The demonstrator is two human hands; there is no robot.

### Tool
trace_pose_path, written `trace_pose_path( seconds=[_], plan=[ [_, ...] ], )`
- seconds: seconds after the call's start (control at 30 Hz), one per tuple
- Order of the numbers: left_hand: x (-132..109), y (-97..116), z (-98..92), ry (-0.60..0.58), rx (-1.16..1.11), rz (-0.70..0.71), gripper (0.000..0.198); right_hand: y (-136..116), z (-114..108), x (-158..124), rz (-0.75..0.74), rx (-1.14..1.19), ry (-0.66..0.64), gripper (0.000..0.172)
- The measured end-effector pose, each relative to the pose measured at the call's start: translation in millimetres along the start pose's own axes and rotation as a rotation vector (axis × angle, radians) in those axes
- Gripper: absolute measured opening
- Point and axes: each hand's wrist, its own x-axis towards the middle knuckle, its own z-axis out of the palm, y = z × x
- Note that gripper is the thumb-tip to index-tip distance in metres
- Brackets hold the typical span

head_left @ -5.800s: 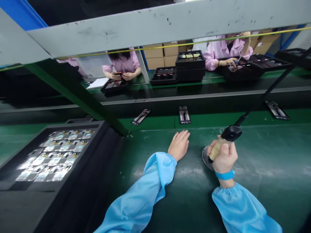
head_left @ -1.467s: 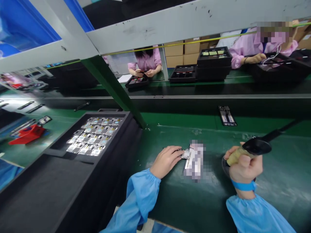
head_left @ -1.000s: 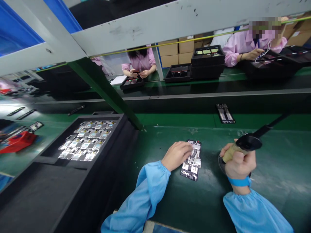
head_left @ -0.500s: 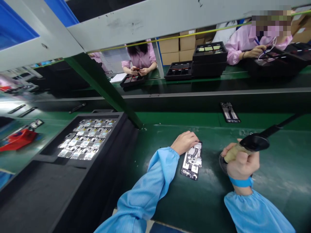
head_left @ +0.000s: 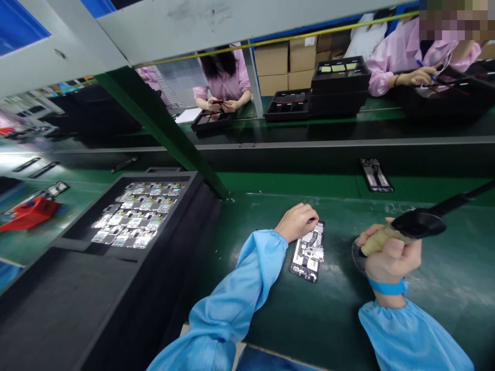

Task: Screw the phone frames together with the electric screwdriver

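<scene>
An opened phone body [head_left: 308,252] with circuit parts showing lies on the green bench. My left hand [head_left: 297,221] rests at its top end, fingers curled down against the upper edge. To the right, my right hand [head_left: 392,257] is wrapped round a handheld tool [head_left: 377,246] with a yellowish grip, a black end and a black cable. Below that tool, a dark round mesh piece [head_left: 359,256] is partly hidden by the hand. A second opened phone body [head_left: 376,175] lies farther back on the bench.
At left stands a black foam tray [head_left: 189,180] holding several circuit boards. A green post [head_left: 166,129] slants down behind it. A red holder [head_left: 31,214] sits far left. Across the bench, people in pink work beside stacked black trays [head_left: 340,87].
The whole view has shifted slightly. My left hand stays at the phone body's top end, its fingers a little more curled. My right hand still grips the tool, now slightly farther right.
</scene>
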Motion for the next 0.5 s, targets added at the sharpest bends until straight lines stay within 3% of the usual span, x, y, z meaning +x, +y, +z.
trace_pose_path(
  seconds=[0.23, 0.3, 0.5],
  plan=[
    [3.4, 3.7, -1.4, 0.016, -0.078, -0.089, 0.011, 0.6, 1.1, 1.3, -0.033, 0.019, -0.004, 0.044],
    [3.4, 4.3, -0.3, 0.013, -0.092, -0.093, 0.005, 0.5, 1.7, 1.5, -0.038, 0.015, 0.0, 0.045],
    [6.2, 3.5, 2.3, 0.015, -0.155, -0.155, 0.008, -3.3, 2.2, 1.3, -0.007, -0.025, 0.001, 0.049]
  ],
)
